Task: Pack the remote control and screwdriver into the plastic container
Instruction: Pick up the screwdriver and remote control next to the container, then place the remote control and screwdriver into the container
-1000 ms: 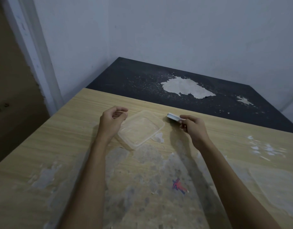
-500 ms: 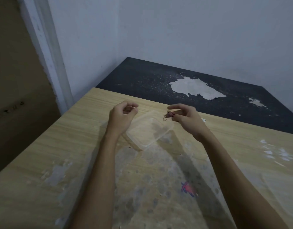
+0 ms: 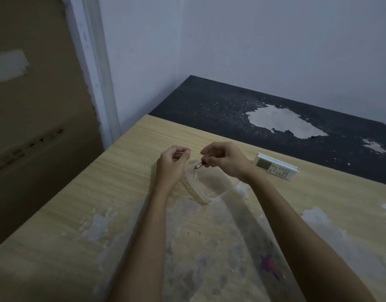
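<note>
A clear plastic container [image 3: 211,188] sits open on the wooden table [image 3: 126,192], just below my hands. My right hand [image 3: 225,159] is above it and pinches a small red screwdriver [image 3: 200,165] whose metal key ring dangles over the container's left part. My left hand [image 3: 172,164] hovers at the container's left rim, fingers curled shut; whether it grips the rim I cannot tell. The white remote control [image 3: 276,167] lies flat on the table to the right of my right hand, apart from it.
A dark worktop [image 3: 242,105] with peeled pale patches adjoins the table's far edge, against the white wall. A door frame [image 3: 96,68] stands at the left. The table surface is worn, with a red-blue mark [image 3: 270,264] near its front.
My right hand left the remote on the table at the right and now holds the small screwdriver over the container. The left hand stays by the rim. The camera view has shifted.
</note>
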